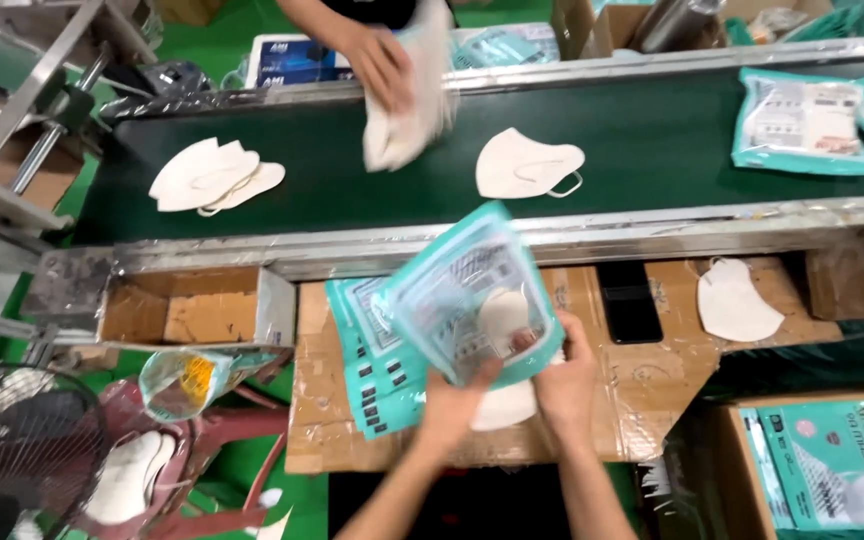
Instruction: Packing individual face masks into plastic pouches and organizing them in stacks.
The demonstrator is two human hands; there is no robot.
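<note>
My left hand [455,398] and my right hand [564,372] together hold a teal plastic pouch [467,290] tilted above a cardboard work surface [652,390]. A white folded face mask [502,312] shows through the pouch, near my right fingers. Another white mask [504,405] lies under my hands. A stack of flat teal pouches [377,370] rests on the cardboard just left of my left hand. Across the dark green conveyor belt [652,140], another person's hand [382,62] holds a bunch of white masks [414,100].
On the belt lie a pile of white masks [214,178], a single mask [527,165] and filled teal pouches [802,125]. A loose mask [737,300] and a black phone [630,300] rest on the cardboard. An open cardboard box [187,310] sits left; a carton of pouches [832,470] lower right.
</note>
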